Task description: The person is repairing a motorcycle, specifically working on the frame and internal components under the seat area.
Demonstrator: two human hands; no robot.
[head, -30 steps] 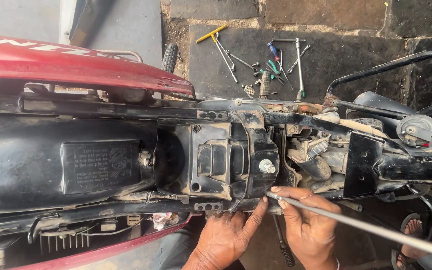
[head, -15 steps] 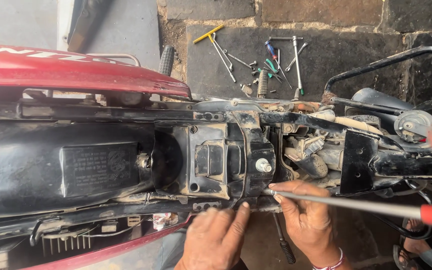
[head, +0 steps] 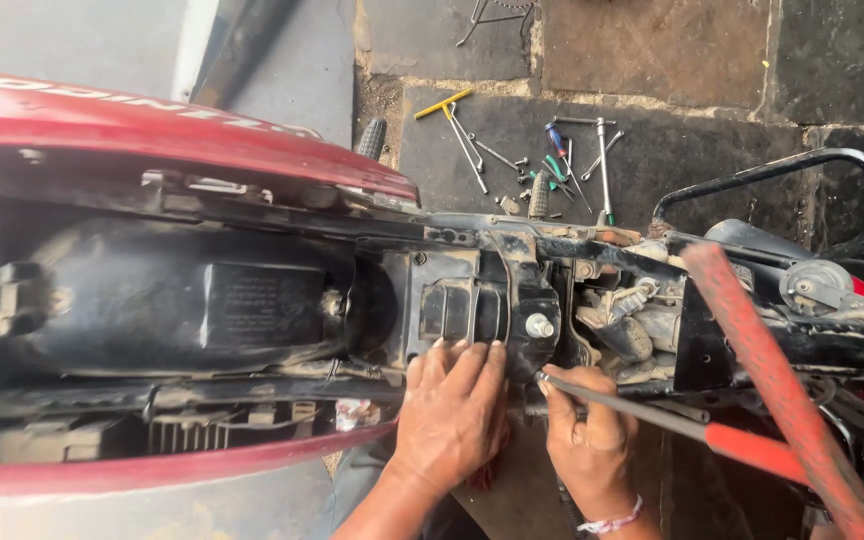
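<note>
Left hand (head: 452,415): flat, grasping nothing, fingertips touching the black plastic tray (head: 467,305).
Right hand (head: 584,430): grasping the long red-handled steel screwdriver (head: 652,415).
Axis: shaft tip points up-left, between the hands.

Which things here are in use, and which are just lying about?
In use:
- left hand pressed on the black plastic tray under the seat
- right hand guiding the long red-handled screwdriver

Lying about:
- yellow-handled T wrench on the stone floor
- loose screwdrivers and spanners beside it
</note>
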